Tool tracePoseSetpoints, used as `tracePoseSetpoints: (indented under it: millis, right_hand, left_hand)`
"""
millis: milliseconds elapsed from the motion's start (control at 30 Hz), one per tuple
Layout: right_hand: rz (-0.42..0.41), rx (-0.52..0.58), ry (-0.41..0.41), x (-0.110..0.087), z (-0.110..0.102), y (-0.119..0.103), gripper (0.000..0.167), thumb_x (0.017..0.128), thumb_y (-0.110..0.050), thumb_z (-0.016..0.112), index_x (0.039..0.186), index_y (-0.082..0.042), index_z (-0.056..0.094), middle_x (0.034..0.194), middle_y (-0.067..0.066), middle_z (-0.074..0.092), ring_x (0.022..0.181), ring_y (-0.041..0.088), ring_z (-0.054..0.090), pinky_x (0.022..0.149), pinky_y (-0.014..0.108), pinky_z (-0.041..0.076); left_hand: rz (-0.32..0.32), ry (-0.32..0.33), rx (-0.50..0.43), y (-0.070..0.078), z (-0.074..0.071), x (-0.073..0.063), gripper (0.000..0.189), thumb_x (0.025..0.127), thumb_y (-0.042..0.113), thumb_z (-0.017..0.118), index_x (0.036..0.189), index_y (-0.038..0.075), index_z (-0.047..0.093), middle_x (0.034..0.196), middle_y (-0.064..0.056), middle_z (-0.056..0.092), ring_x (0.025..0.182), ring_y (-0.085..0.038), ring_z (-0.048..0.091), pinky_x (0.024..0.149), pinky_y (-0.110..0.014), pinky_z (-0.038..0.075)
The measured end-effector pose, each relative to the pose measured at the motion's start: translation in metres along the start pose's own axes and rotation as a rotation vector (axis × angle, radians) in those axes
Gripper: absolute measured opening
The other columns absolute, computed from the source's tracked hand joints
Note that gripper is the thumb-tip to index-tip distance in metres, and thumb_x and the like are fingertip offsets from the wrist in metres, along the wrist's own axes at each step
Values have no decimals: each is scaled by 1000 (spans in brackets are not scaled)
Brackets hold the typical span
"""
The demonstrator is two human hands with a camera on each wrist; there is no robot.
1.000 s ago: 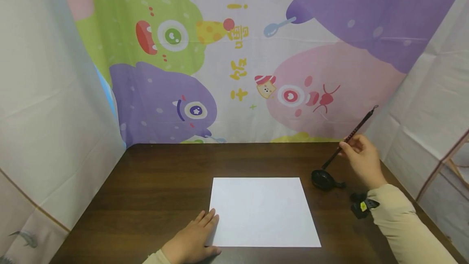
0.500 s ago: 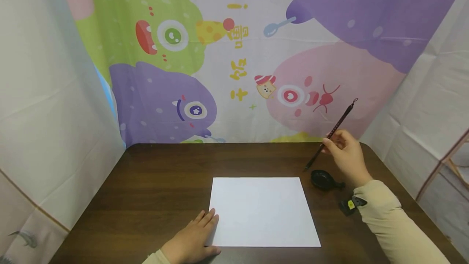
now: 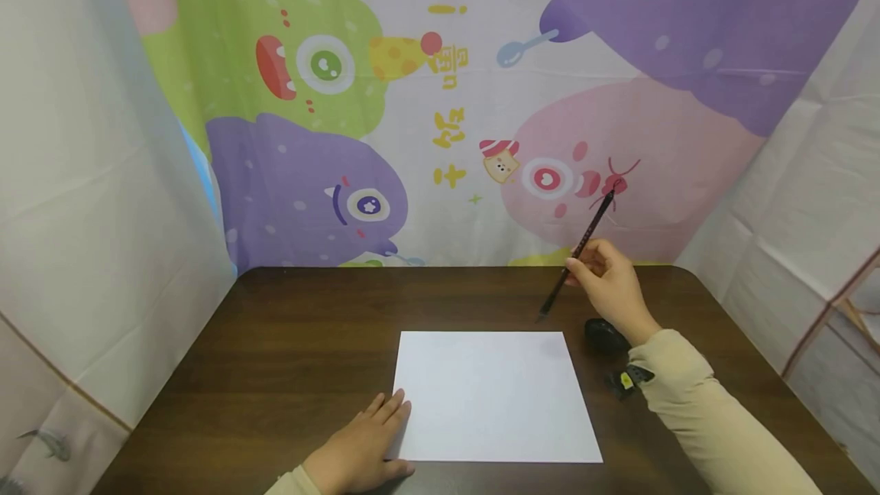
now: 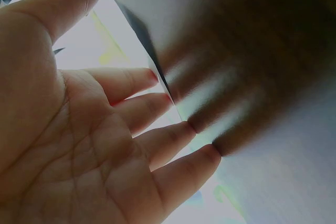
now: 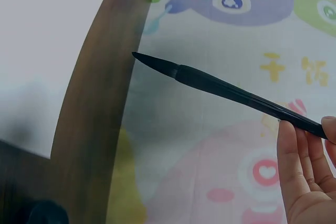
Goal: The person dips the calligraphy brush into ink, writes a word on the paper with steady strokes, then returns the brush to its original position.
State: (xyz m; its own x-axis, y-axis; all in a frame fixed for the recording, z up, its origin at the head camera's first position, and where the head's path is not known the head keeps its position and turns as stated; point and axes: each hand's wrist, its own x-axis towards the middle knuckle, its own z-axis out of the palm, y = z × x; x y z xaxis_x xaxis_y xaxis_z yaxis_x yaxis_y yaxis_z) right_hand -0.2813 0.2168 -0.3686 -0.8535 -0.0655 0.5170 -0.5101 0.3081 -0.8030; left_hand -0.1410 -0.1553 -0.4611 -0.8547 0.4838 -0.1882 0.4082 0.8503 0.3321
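Observation:
My right hand [image 3: 614, 285] pinches a dark calligraphy brush [image 3: 590, 231] by the middle of its handle, bristles pointing down and left. In the right wrist view, the pointed black bristles of the brush [image 5: 231, 90] show apart from any surface. A white sheet of paper [image 3: 495, 396] lies on the brown table. My left hand [image 3: 360, 441] rests on the paper's left edge, fingers spread and nearly straight. The left wrist view shows the palm and straight fingers [image 4: 176, 174]. Right of the paper sits a black, rounded dish [image 3: 603, 336], partly hidden by my right wrist.
The brown wooden table [image 3: 302, 342] ends at the back against a curtain [image 3: 454, 212] printed with cartoon monsters. Pale cloth [image 3: 818, 197] hangs along the right side, and more hangs at the left. A black wrist camera [image 3: 622, 382] is strapped at my right sleeve.
My right hand has carried the brush leftward, from above the black dish to near the paper's far right corner. My left hand and the paper have stayed put.

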Motion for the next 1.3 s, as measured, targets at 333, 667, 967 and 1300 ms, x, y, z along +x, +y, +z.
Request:
tracePoseSetpoints:
  millis: [333,667,967,1300]
  right_hand:
    - [29,-4,-66,5,28,-10,19,93,-6,64,102,8,55,96,27,64,70,-1,63,66,20,58]
    - [49,16,-126,7,56,-11,17,94,-8,64,101,6,56,96,24,64,76,11,67,69,24,59]
    - [40,41,-175,5,81,-28,13,93,-5,64,97,4,55,95,25,65,79,29,68,69,25,59]
    - [-12,27,-191,6,114,-20,11,92,-5,65,97,0,57,86,17,65,73,30,67,68,33,61]
  left_hand:
    - [2,8,0,0,-1,1,83,84,47,71,146,0,42,157,-20,34,141,-48,34,104,-66,38]
    - [-3,-13,-8,0,0,2,84,84,48,71,146,0,42,157,-20,33,142,-48,32,103,-67,37]
    - [-10,-20,-2,1,-1,3,84,84,48,71,146,0,42,157,-20,33,142,-49,32,103,-68,38]
    - [-18,-17,-15,0,0,2,83,84,46,72,146,0,42,157,-20,33,142,-48,31,103,-68,36]
